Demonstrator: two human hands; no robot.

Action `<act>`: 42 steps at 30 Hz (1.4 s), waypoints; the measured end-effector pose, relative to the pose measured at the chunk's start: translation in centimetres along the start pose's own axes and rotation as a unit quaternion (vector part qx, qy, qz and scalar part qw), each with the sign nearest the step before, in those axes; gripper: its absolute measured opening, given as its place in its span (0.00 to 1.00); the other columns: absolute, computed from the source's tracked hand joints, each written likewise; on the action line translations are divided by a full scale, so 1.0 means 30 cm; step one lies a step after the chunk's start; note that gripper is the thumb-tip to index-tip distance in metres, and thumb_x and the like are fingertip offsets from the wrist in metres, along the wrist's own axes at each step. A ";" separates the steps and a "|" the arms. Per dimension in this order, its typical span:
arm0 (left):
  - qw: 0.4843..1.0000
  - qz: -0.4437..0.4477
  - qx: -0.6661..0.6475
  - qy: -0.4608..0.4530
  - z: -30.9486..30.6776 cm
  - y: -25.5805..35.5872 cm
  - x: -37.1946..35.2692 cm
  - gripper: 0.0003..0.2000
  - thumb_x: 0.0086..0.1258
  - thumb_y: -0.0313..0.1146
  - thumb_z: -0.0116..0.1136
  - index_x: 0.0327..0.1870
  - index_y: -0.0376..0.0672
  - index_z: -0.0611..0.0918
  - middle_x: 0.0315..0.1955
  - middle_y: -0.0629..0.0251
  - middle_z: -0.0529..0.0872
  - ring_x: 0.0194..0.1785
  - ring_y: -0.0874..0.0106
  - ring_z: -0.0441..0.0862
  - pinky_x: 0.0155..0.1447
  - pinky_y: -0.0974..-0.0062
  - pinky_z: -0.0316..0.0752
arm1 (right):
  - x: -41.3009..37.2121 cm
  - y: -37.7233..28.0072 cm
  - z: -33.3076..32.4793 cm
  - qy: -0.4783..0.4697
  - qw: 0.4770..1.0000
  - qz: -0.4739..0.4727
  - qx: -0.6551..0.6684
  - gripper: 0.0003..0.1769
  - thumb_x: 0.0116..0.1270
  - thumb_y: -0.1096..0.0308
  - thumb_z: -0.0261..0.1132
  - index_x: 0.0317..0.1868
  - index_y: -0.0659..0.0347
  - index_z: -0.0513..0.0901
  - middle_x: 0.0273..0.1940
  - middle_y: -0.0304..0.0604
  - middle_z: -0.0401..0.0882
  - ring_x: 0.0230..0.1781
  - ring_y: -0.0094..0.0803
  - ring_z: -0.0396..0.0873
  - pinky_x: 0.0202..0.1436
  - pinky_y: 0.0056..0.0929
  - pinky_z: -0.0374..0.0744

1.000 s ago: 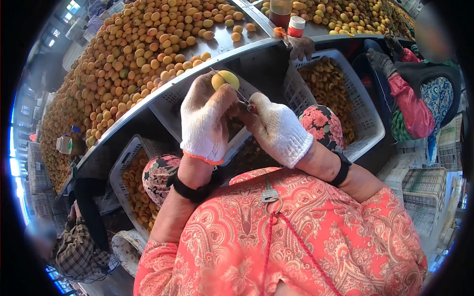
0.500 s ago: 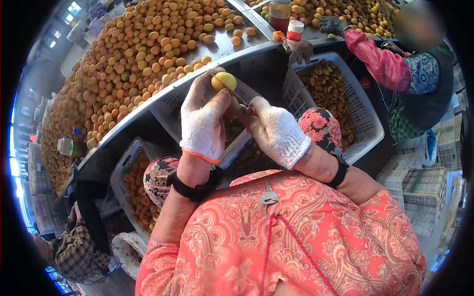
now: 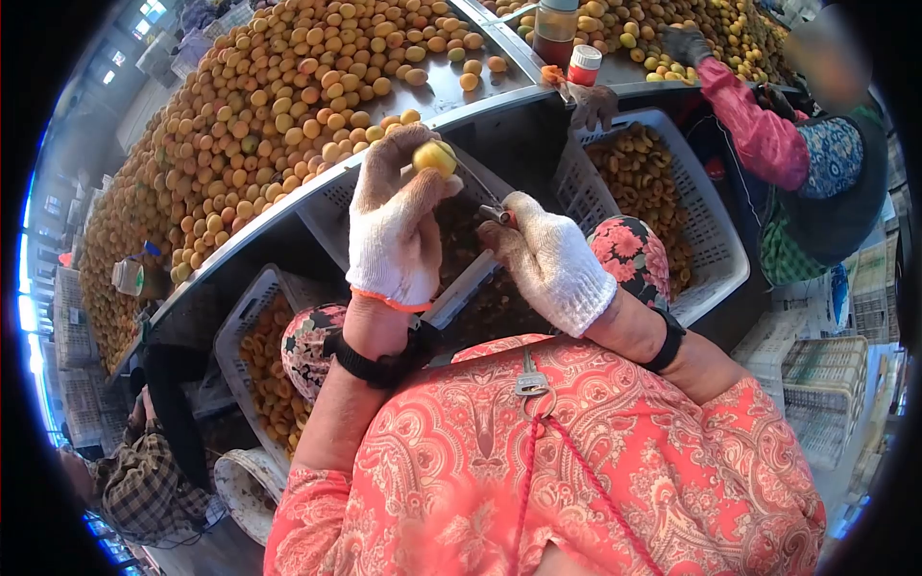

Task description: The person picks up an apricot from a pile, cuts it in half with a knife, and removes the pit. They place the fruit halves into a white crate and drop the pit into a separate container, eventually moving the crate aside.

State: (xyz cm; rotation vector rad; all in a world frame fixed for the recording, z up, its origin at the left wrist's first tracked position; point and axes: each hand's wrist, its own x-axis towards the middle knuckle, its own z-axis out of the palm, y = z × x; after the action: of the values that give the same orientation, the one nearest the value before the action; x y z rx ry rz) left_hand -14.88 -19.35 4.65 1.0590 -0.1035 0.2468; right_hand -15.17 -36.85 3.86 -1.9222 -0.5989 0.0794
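We see the left hand [image 3: 392, 230], in ribbed knit, curled around a smooth, rounded yellow fruit [image 3: 435, 156], partly hidden by its fingertips; the right hand [image 3: 552, 259] closes on a slender tool [image 3: 497, 215], tip indistinct. Beyond, we note the metal desk [image 3: 437, 91], cropped above, and a perforated plastic crate [image 3: 715, 281].

Two white-gloved hands [image 3: 396, 235] [image 3: 557, 254] were counted — with one held fruit [image 3: 435, 158], one knife [image 3: 497, 214], two wristbands [image 3: 376, 369] [image 3: 667, 341], one red jar [image 3: 582, 73] and one bucket [image 3: 240, 509].
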 end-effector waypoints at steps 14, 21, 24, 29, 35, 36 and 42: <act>0.995 -0.056 -0.087 -0.003 -0.012 0.005 0.011 0.21 0.71 0.27 0.57 0.65 0.36 0.73 0.51 0.54 0.82 0.48 0.64 0.82 0.49 0.70 0.79 | 0.022 -0.004 -0.005 0.000 1.000 -0.009 -0.014 0.10 0.75 0.65 0.60 0.44 0.64 0.74 0.27 0.56 0.82 0.33 0.56 0.84 0.31 0.45 0.77; 0.999 -0.033 -0.040 0.003 -0.014 0.002 0.024 0.22 0.70 0.28 0.62 0.63 0.34 0.75 0.52 0.54 0.82 0.48 0.65 0.83 0.50 0.73 0.79 | 0.036 -0.016 -0.010 -0.018 1.000 0.016 0.016 0.10 0.75 0.65 0.60 0.44 0.65 0.74 0.28 0.57 0.82 0.34 0.56 0.83 0.31 0.44 0.77; 0.997 -0.058 -0.058 0.003 -0.020 0.003 0.022 0.22 0.68 0.26 0.63 0.63 0.34 0.76 0.51 0.55 0.82 0.49 0.66 0.83 0.50 0.73 0.79 | 0.041 -0.016 -0.011 -0.017 1.000 0.009 -0.014 0.10 0.75 0.66 0.60 0.44 0.65 0.74 0.28 0.57 0.82 0.33 0.56 0.83 0.31 0.44 0.77; 0.997 -0.060 -0.041 -0.007 -0.024 0.006 0.022 0.24 0.65 0.25 0.64 0.63 0.33 0.75 0.50 0.56 0.82 0.48 0.67 0.82 0.49 0.74 0.78 | 0.043 -0.009 -0.008 -0.027 1.000 0.014 0.003 0.10 0.74 0.66 0.60 0.44 0.66 0.74 0.28 0.58 0.81 0.34 0.58 0.83 0.32 0.45 0.77; 0.999 -0.029 0.015 0.037 0.006 0.013 0.010 0.26 0.65 0.23 0.63 0.65 0.33 0.72 0.50 0.56 0.82 0.47 0.68 0.81 0.48 0.74 0.77 | 0.044 0.023 0.019 -0.006 1.000 -0.012 -0.018 0.11 0.74 0.65 0.59 0.44 0.65 0.74 0.29 0.61 0.81 0.36 0.61 0.82 0.34 0.51 0.77; 0.999 -0.031 0.015 0.036 0.011 0.013 0.008 0.26 0.65 0.23 0.63 0.65 0.33 0.72 0.50 0.56 0.82 0.47 0.68 0.81 0.48 0.74 0.77 | 0.043 0.024 0.024 -0.005 1.000 -0.011 -0.017 0.11 0.74 0.65 0.59 0.44 0.65 0.74 0.29 0.61 0.81 0.36 0.61 0.82 0.34 0.51 0.77; 0.995 -0.052 -0.013 0.079 0.034 -0.024 0.016 0.22 0.72 0.27 0.59 0.65 0.34 0.72 0.46 0.54 0.83 0.46 0.67 0.81 0.47 0.73 0.76 | 0.045 0.034 0.061 -0.003 0.997 0.037 -0.061 0.12 0.75 0.62 0.57 0.45 0.64 0.72 0.28 0.62 0.81 0.36 0.62 0.81 0.35 0.55 0.77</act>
State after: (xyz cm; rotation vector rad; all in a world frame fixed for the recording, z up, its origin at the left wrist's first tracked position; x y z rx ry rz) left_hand -14.21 -20.50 4.64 1.0111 0.0911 0.2333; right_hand -14.19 -35.03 2.47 -2.0633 -0.5477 0.0968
